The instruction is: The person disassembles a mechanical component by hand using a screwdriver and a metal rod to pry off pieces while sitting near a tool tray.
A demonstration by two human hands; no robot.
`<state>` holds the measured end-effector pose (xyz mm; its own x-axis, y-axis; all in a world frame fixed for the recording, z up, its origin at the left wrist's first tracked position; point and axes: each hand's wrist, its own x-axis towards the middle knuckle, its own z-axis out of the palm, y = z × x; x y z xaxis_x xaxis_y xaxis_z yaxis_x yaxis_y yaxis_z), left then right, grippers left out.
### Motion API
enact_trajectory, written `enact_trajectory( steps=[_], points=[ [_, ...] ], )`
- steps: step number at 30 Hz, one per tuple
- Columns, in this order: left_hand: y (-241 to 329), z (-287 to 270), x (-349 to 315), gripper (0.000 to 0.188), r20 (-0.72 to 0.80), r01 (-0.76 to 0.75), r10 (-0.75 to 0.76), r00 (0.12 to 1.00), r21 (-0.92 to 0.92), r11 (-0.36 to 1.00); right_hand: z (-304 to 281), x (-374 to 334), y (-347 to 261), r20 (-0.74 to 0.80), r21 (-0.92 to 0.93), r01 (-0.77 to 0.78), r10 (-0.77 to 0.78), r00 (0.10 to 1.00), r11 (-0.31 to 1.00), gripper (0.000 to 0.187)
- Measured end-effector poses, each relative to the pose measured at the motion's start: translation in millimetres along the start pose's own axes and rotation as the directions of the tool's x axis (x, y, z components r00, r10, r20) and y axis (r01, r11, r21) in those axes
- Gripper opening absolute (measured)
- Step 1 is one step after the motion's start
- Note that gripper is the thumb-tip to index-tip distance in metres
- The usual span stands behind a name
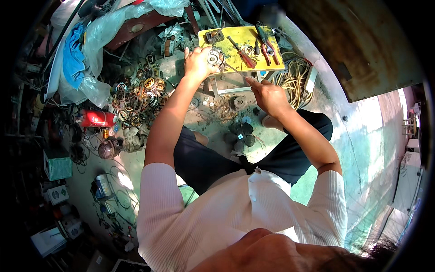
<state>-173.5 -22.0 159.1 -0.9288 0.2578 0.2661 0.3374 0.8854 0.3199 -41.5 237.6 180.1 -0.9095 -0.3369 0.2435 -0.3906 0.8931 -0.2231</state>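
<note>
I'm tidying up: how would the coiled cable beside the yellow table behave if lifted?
The coiled cable would probably flop, since its loops curve loosely. It may feel fairly heavy, given the many turns. Loops might tangle, as they overlap.

Round part (214,57): metal, dull grey face. Thin shaft (234,70): metal in appearance. Worktop (238,32): flat yellow surface, soiled with dark marks. Screwdriver (248,60): metal shank, smooth red handle, apparently plastic. Large panel (358,47): rough, brown-stained. Bag (99,38): translucent plastic, crinkled, glossy. Blue cloth (74,54): matt, creased. Red item (98,119): smooth, glossy. Shirt (222,204): ribbed cloth, matt. Trousers (204,165): dark matt cloth.
</note>
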Motion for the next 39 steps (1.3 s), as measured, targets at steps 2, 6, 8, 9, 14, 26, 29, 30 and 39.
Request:
enact_trajectory(
  steps=[2,6,8,9,14,26,29,30,39],
  points=[
    [-2.0,2.4,-3.2,0.082,-0.028,-0.015,0.014,0.999,-0.017,1.000,2.9,1.3,-2.2,-0.008,0.037,-0.031,0.032,0.999,0.999,0.035],
    [-4.5,4.5,-1.7,0.084,-0.049,-0.025,0.024,0.999,-0.040,0.999,6.8,-2.8,3.9,0.076,0.177,-0.077,0.064,0.995,0.981,0.032],
    [-3.8,3.8,-0.7,0.083,-0.046,-0.024,0.022,0.999,-0.037,0.999,6.0,-6.1,3.0,0.085,0.243,-0.086,0.068,0.994,0.966,0.032],
    [-4.3,2.9,-2.0,0.083,-0.038,-0.021,0.020,0.999,-0.034,0.999,4.8,-8.9,-0.3,0.066,0.258,-0.099,0.084,0.994,0.961,0.032],
    [-2.7,3.5,-2.9,0.083,-0.040,-0.033,0.032,0.999,-0.010,0.999,2.5,1.3,-6.6,0.042,0.294,-0.147,0.142,0.989,0.944,0.033],
    [-1.6,4.8,-3.9,0.085,-0.037,-0.013,0.011,0.999,-0.049,0.999,2.3,3.7,-4.4,0.088,0.321,-0.203,0.184,0.979,0.925,0.031],
    [-2.2,4.0,-4.6,0.085,-0.036,-0.006,0.004,0.999,-0.045,0.999,2.3,-0.7,1.4,0.132,0.318,-0.237,0.205,0.970,0.918,0.032],
    [-2.6,3.5,-5.0,0.084,-0.036,-0.001,0.000,0.999,-0.043,0.999,0.0,-2.4,-0.5,0.122,0.351,-0.254,0.225,0.967,0.901,0.032],
    [-1.9,4.7,-5.3,0.084,-0.064,-0.027,0.025,0.998,-0.029,0.999,10.4,-6.4,-11.5,0.100,0.515,-0.291,0.280,0.955,0.806,0.032]
  ],
)
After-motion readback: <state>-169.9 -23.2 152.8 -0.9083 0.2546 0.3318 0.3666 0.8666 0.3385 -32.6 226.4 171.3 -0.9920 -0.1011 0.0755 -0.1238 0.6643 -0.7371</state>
